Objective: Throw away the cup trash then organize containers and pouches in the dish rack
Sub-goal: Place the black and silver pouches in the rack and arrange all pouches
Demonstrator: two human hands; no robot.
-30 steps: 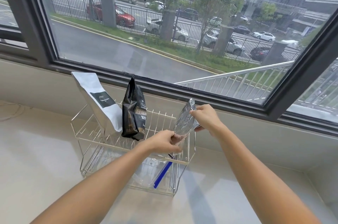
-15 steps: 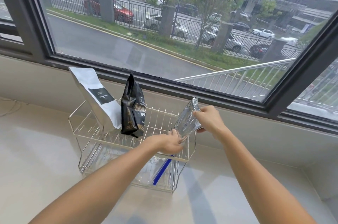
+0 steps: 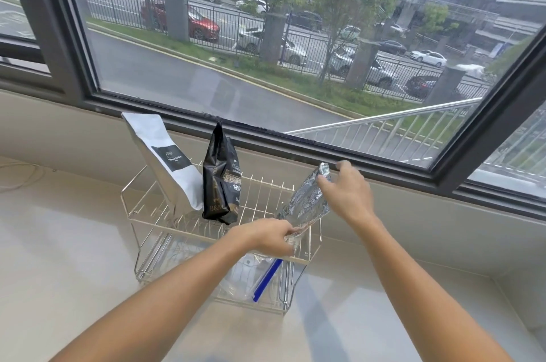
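A two-tier wire dish rack (image 3: pixel 183 230) stands on the pale counter under the window. A white pouch (image 3: pixel 165 154) leans left in its upper tier, and a black pouch (image 3: pixel 221 184) stands upright beside it. At the rack's right end a crinkled silver pouch (image 3: pixel 304 202) tilts to the right. My left hand (image 3: pixel 266 236) pinches its bottom edge at the rack's front rail. My right hand (image 3: pixel 348 193) grips its top right edge, fingers blurred. A clear container (image 3: pixel 245 276) with a blue strip (image 3: pixel 267 279) lies in the lower tier.
The window ledge and dark frame (image 3: pixel 384 160) run close behind the rack. A thin cable (image 3: pixel 17 175) lies on the counter at far left. A raised wall step (image 3: pixel 517 302) bounds the counter at right. Bare counter lies left and in front of the rack.
The silver pouch has tipped lower and more to the right in the rack's right end. My right hand slid along its top edge; my left hand stays at its base.
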